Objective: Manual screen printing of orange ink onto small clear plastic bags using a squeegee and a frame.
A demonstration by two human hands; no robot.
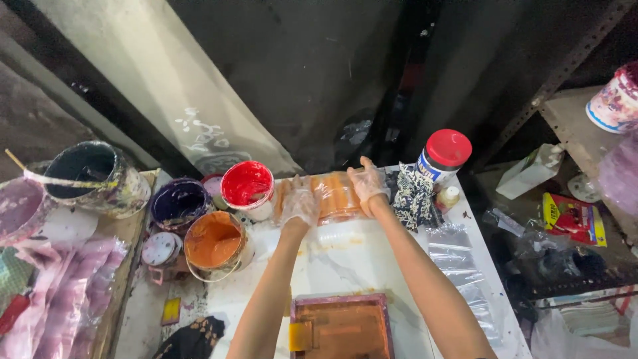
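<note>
Orange-stained clear plastic sheet (335, 194), flat on table
</note>
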